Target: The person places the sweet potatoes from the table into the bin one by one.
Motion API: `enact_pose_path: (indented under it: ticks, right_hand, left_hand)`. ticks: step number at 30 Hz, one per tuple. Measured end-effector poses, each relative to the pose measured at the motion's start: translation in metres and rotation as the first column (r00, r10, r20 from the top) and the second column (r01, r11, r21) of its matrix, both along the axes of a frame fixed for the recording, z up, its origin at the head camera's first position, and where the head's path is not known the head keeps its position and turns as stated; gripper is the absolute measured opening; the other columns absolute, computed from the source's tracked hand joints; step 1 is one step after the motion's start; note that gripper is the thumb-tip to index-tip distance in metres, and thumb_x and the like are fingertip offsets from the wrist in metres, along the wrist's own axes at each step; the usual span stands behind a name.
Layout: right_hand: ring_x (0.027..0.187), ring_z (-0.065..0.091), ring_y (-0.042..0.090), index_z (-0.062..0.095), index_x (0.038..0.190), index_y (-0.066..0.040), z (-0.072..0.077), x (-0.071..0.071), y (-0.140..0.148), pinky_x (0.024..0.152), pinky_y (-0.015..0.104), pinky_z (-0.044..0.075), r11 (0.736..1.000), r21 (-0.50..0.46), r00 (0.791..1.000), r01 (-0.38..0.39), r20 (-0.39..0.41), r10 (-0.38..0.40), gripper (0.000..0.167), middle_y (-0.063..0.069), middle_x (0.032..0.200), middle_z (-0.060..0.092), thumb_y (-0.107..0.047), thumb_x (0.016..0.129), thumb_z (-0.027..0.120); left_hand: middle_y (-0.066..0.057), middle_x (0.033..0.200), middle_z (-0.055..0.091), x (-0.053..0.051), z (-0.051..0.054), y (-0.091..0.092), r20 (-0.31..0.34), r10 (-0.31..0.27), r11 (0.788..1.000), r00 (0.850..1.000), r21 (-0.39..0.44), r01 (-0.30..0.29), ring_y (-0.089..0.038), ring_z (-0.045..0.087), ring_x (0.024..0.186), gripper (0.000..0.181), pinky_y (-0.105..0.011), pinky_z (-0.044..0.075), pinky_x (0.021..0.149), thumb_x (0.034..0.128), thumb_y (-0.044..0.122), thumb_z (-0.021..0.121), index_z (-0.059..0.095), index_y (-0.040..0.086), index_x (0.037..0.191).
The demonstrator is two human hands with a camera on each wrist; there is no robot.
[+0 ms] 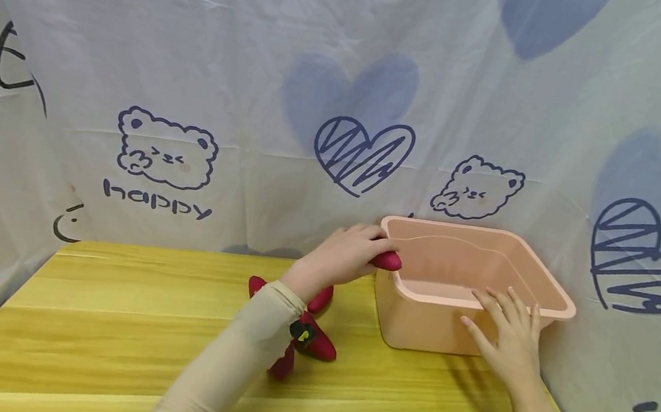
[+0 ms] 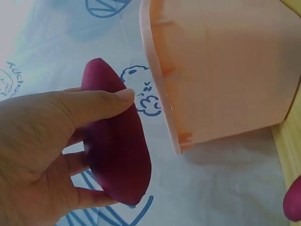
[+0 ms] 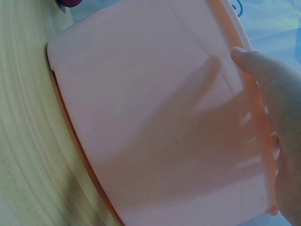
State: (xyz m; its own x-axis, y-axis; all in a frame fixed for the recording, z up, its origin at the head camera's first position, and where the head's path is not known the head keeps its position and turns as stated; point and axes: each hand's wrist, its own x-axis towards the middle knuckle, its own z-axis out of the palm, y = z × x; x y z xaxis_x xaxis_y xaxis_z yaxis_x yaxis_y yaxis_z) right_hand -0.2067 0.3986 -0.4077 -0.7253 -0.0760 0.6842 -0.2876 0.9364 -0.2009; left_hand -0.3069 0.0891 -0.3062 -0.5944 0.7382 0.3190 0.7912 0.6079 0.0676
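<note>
My left hand [image 1: 344, 256] grips a dark red sweet potato [image 1: 387, 261] at the left rim of a pink plastic bin [image 1: 427, 326]. In the left wrist view, the thumb lies across the sweet potato [image 2: 117, 150] and the fingers are behind it. My right hand [image 1: 508, 338] is at the bin's near rim, its fingers spread and reaching over the edge. In the right wrist view, the thumb is beside the bin's outer wall [image 3: 141, 94]; whether it touches is hard to tell. More sweet potatoes [image 1: 321, 345] lie on the table below my left forearm, which partly hides them.
The bin stands at the right back of the wood-grain table [image 1: 128, 319]. Behind it hangs a pale cloth [image 1: 258, 89] printed with hearts and bears, which also covers both sides. Black straps with yellow marks are on both wrists.
</note>
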Motion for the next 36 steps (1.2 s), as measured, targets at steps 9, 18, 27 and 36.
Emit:
enact_pose_path:
  ticks: [9, 18, 27, 36]
  right_hand:
    - [0.137, 0.033, 0.045, 0.057, 0.132, -0.016, -0.001, 0.002, 0.002, 0.118, 0.064, 0.002, 1.0, 0.002, 1.0, 0.01, 0.005, -0.01, 0.053, 0.018, 0.134, 0.053, -0.044, 0.087, 0.067]
    - [0.137, 0.033, 0.047, 0.057, 0.132, -0.016, 0.0, 0.0, 0.001, 0.118, 0.064, 0.001, 1.0, -0.009, 1.0, -0.001, 0.008, 0.001, 0.054, 0.018, 0.134, 0.053, -0.048, 0.089, 0.063]
    - [0.135, 0.033, 0.047, 0.059, 0.13, -0.014, -0.002, 0.0, 0.002, 0.117, 0.065, 0.002, 1.0, -0.01, 1.0, -0.014, -0.021, 0.014, 0.053, 0.018, 0.132, 0.054, -0.048, 0.089, 0.064]
    - [0.135, 0.034, 0.047, 0.059, 0.131, -0.016, -0.002, -0.001, 0.002, 0.116, 0.067, 0.003, 1.0, -0.007, 1.0, -0.01, -0.018, 0.01, 0.053, 0.018, 0.132, 0.054, -0.049, 0.09, 0.063]
  left_hand:
    - [0.002, 0.137, 0.053, -0.007, 0.0, 0.029, -0.027, -0.017, 1.0, 0.999, -0.003, 0.017, -0.021, 0.049, 0.126, 0.047, -0.045, 0.048, 0.096, 0.0931, 0.031, 0.066, 0.053, 0.032, 0.138]
    - [0.005, 0.135, 0.055, -0.009, -0.003, 0.055, -0.088, -0.023, 1.0, 0.996, 0.006, 0.024, -0.015, 0.048, 0.128, 0.039, -0.048, 0.043, 0.103, 0.096, 0.031, 0.061, 0.055, 0.033, 0.135]
    - [0.009, 0.132, 0.056, -0.011, -0.01, 0.074, -0.187, -0.015, 1.0, 0.982, -0.013, 0.013, -0.015, 0.047, 0.128, 0.035, -0.044, 0.039, 0.104, 0.0977, 0.032, 0.058, 0.056, 0.037, 0.132]
    - [0.009, 0.135, 0.053, -0.012, -0.019, 0.09, -0.174, -0.015, 0.998, 0.985, -0.056, 0.005, -0.016, 0.045, 0.13, 0.035, -0.05, 0.04, 0.105, 0.0999, 0.03, 0.054, 0.054, 0.038, 0.134]
